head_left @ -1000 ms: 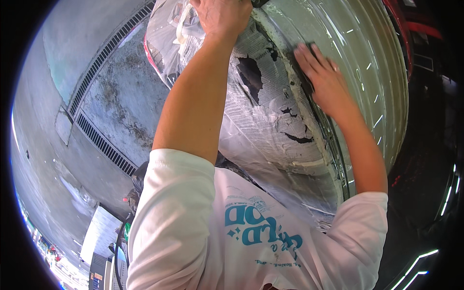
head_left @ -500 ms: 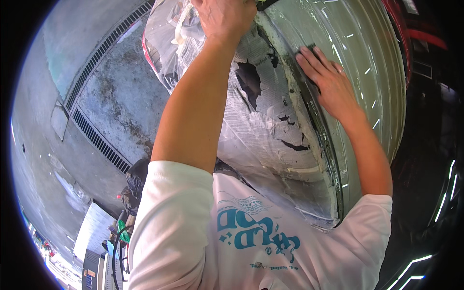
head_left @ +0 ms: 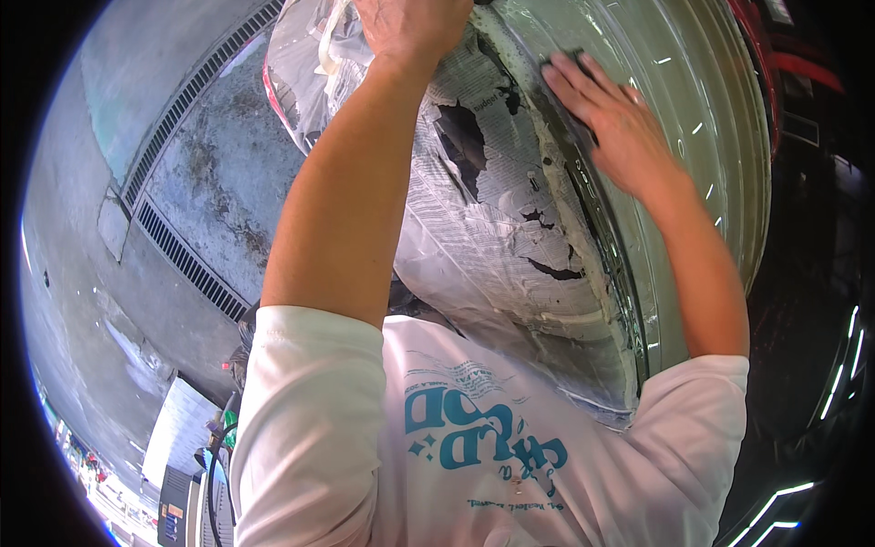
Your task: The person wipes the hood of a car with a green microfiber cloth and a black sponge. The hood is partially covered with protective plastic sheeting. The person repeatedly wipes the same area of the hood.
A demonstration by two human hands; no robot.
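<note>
My left hand [head_left: 412, 25] is at the top edge, over the masked side of the car. Its fingers run out of view, so what they hold cannot be seen. On the glossy, wet-looking grey-green car panel [head_left: 670, 118], my right hand [head_left: 618, 123] lies with fingers extended. A thin dark pad [head_left: 546, 67] shows at its fingertips, mostly hidden beneath the hand. Torn newspaper [head_left: 488, 201] and clear plastic film [head_left: 301, 55] cover the area between my arms. A rough strip of masking tape [head_left: 571, 214] borders the newspaper beside a dark trim line [head_left: 609, 239].
Left of the car, a slotted drain grate [head_left: 187, 260] crosses the stained concrete floor [head_left: 214, 191]. A white board [head_left: 187, 424] and a dark cable [head_left: 215, 465] are at lower left. A red panel [head_left: 807, 73] stands beyond the car at upper right.
My right hand has slid up and slightly left along the panel, the dark pad moving with it. My left arm has shifted a little left and up.
</note>
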